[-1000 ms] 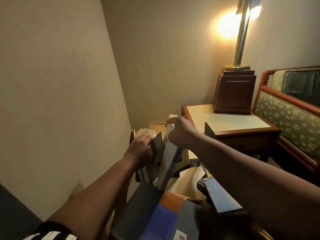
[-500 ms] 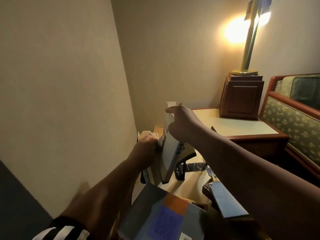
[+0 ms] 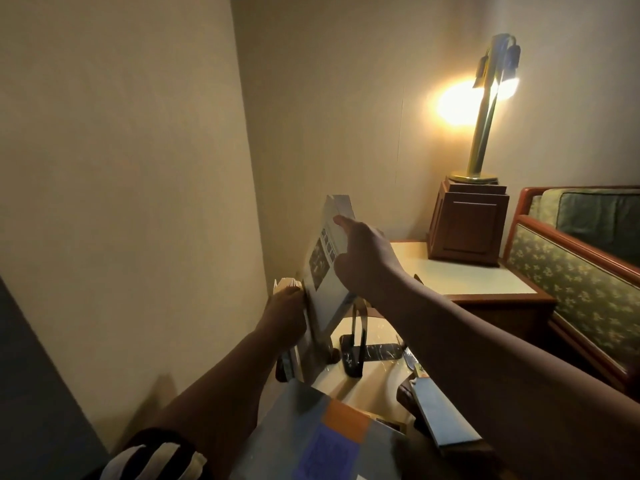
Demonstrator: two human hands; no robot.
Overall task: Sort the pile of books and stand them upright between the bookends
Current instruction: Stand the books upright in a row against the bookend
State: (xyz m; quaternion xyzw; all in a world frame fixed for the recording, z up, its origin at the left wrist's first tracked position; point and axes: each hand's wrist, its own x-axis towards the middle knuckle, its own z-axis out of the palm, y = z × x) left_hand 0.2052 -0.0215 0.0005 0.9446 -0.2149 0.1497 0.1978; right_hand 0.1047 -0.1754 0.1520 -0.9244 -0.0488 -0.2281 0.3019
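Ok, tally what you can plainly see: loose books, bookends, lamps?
Loose books: 3 (grey book held by the right hand, orange-and-blue book, blue book)
Bookends: 1 bookend in plain view
Lamps: 1 lamp
Total: 5
The upright row at the left hand: cannot count.

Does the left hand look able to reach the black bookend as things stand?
Probably not: the left hand holds the standing books, and the tilted grey book in the right hand lies between it and the black bookend.

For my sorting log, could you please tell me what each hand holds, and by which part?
The right hand pinches the tilted pale grey paperback book near its upper edge. The left hand rests atop the upright books; its grip is unclear.
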